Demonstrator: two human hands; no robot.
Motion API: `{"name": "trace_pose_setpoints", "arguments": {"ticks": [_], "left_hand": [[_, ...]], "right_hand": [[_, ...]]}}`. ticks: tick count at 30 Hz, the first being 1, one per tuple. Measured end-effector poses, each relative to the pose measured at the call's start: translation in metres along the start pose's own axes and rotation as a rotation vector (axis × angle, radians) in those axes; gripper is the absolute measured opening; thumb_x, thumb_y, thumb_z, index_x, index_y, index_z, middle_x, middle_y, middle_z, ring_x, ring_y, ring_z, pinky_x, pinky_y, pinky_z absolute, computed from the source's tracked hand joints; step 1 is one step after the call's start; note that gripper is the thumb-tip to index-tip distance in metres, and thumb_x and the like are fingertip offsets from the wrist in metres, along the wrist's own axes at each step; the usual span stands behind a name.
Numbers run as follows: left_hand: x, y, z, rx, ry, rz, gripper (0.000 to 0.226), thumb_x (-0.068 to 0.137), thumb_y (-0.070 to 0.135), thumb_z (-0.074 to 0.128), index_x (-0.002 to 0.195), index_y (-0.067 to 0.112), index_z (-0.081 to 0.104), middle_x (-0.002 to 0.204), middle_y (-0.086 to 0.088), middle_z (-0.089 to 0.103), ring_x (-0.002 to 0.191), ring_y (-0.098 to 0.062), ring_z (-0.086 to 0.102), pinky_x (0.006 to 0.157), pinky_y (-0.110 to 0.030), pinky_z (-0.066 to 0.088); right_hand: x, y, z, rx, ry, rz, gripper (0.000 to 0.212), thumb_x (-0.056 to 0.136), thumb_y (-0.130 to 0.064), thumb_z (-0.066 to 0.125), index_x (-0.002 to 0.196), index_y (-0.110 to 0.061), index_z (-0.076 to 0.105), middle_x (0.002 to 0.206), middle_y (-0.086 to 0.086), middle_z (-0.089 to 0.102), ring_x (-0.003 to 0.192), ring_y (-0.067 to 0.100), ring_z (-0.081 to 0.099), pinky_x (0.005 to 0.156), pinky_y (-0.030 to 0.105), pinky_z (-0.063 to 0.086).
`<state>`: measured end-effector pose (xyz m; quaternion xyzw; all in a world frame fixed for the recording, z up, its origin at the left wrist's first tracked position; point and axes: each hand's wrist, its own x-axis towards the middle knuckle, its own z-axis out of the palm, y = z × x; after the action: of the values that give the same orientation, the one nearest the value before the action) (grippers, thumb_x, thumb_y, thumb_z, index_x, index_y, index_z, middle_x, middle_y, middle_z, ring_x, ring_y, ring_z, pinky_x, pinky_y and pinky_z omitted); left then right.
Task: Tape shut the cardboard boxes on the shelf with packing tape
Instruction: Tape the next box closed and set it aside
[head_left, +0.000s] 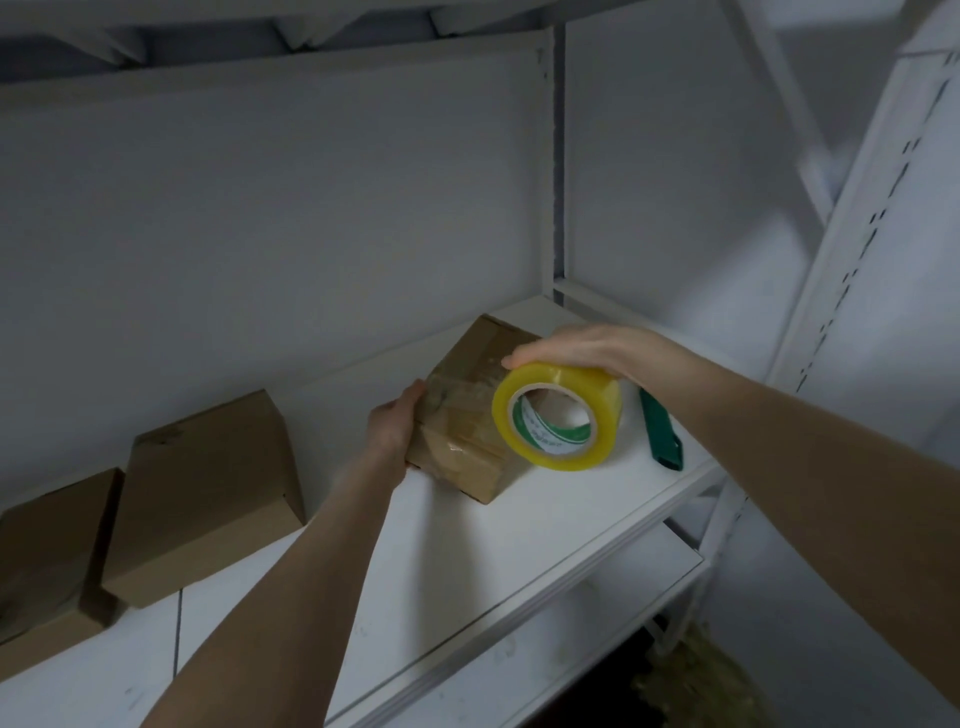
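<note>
We are reaching both bare forearms up from the bottom of the frame over the white shelf board (467, 545), with a lower shelf (524, 670) showing beneath its front edge. Nearest on the left, the leftmost box (47, 551) is sitting on the board, partly cut off by the frame's edge, and the middle box (208, 493) is standing just beside it, plain brown cardboard with no tape that we can see on the faces turned to us.

Further in, our left hand (395, 426) is gripping the near left corner of the taped box (462, 415), thumb over the top and fingers curled down the side. This box is lying at an angle on the board, well apart from the other two, with glossy clear tape wrinkling across its top and front.

Our right hand (576, 351) is clasping the tape roll (566, 382) from above, fingers wrapped over its yellow rim. The roll is standing on edge with its open core facing us, overlapping the right end of the taped box. Whether its lower rim is touching the board, we cannot tell.

Just right of the roll, a green tool (662, 436) is lying flat on the board. Behind everything, the white back panel (260, 234) and an upright post (558, 156) are closing off the bay.
</note>
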<state>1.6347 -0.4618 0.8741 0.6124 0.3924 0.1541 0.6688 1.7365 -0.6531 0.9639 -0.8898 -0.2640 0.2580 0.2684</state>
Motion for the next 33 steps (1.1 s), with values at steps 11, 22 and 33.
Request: {"name": "trace_pose_setpoints", "arguments": {"ticks": [11, 22, 33], "left_hand": [[-0.004, -0.012, -0.015, -0.207, 0.03, -0.155, 0.025, 0.091, 0.039, 0.059, 0.087, 0.015, 0.058, 0.086, -0.006, 0.062, 0.077, -0.024, 0.058, 0.088, -0.047, 0.05], [-0.003, -0.012, -0.027, -0.146, -0.04, -0.168, 0.024, 0.093, 0.045, 0.052, 0.087, 0.023, 0.057, 0.088, -0.003, 0.06, 0.079, -0.022, 0.056, 0.083, -0.042, 0.049], [-0.002, -0.03, -0.024, 1.473, -0.178, 0.746, 0.074, 0.09, 0.068, 0.009, 0.153, 0.029, 0.012, 0.161, 0.002, 0.007, 0.148, -0.019, 0.005, 0.119, -0.044, 0.0]], "right_hand": [[0.018, 0.024, 0.034, -0.184, -0.064, 0.09, 0.047, 0.071, -0.073, 0.066, 0.074, -0.027, 0.057, 0.079, -0.005, 0.06, 0.075, 0.014, 0.06, 0.07, 0.029, 0.047], [0.035, 0.017, 0.052, -0.38, -0.08, 0.126, 0.068, 0.069, -0.079, 0.062, 0.095, -0.016, 0.057, 0.094, 0.0, 0.061, 0.095, 0.022, 0.064, 0.09, 0.038, 0.052], [0.057, 0.005, 0.056, -0.478, 0.013, 0.106, 0.071, 0.068, -0.084, 0.057, 0.096, -0.018, 0.058, 0.1, 0.001, 0.061, 0.1, 0.024, 0.061, 0.08, 0.033, 0.045]]}}
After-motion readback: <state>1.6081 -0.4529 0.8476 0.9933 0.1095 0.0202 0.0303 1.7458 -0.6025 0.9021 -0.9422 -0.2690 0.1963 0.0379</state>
